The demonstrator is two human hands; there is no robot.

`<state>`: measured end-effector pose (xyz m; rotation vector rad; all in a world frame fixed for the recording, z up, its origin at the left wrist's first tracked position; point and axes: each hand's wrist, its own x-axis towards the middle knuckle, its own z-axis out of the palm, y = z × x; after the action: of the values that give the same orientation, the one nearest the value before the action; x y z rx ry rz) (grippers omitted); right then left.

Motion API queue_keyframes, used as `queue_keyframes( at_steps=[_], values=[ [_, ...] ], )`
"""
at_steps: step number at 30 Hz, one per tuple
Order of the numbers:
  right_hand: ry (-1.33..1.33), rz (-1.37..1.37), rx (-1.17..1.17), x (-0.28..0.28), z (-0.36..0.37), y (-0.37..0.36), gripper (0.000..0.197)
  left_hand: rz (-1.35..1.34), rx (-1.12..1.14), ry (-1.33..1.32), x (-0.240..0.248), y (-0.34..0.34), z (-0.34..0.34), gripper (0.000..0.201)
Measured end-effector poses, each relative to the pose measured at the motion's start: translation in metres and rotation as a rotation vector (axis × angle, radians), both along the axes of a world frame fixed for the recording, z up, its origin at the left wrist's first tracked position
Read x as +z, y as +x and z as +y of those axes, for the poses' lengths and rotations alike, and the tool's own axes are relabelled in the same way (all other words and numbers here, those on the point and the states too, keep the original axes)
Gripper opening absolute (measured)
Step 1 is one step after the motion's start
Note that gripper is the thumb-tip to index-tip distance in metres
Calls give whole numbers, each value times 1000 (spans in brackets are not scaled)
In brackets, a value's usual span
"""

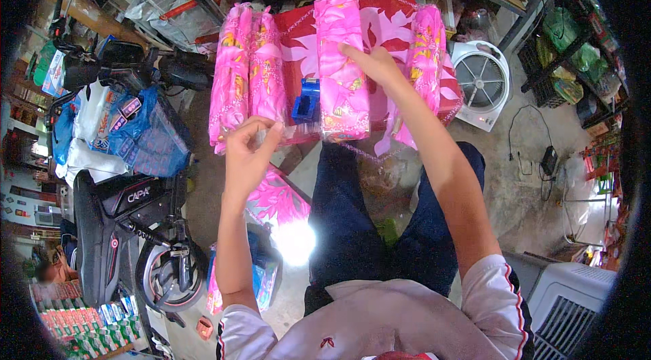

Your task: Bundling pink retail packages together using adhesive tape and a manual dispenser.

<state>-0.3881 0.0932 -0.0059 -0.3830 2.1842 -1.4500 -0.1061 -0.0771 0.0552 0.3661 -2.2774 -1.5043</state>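
Observation:
A long pink printed package in clear plastic (pixel 341 68) lies lengthwise in the middle of a red table with pink leaf shapes (pixel 298 31). My right hand (pixel 373 64) rests on its upper half, fingers stretched out over the wrap. My left hand (pixel 249 150) is by the near ends of two similar pink packages (pixel 229 82) (pixel 266 68). Its thumb and forefinger are bent together; whatever is at their tips is too small to make out. Between the packages stands a blue tape dispenser (pixel 306 101). Another pink package (pixel 426 48) lies right of my right hand.
A white box fan (pixel 481 82) stands right of the table. To the left is a black electric bike (pixel 122 217) with bags on it. Below the table's left edge are more pink packages (pixel 278 201) and a bright light patch. Loaded shelves surround the area; a charger (pixel 548 160) with cable lies on the floor.

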Motion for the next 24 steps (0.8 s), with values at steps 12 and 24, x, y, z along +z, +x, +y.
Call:
queue_keyframes(
  at_steps=[12,24],
  values=[
    [-187,-265,0,16,-19,-16,65,-16,-36,75,-13,0,12,27],
    [-791,-684,186,37,-64,6,45,0,77,44,-14,3,-13,26]
  ],
)
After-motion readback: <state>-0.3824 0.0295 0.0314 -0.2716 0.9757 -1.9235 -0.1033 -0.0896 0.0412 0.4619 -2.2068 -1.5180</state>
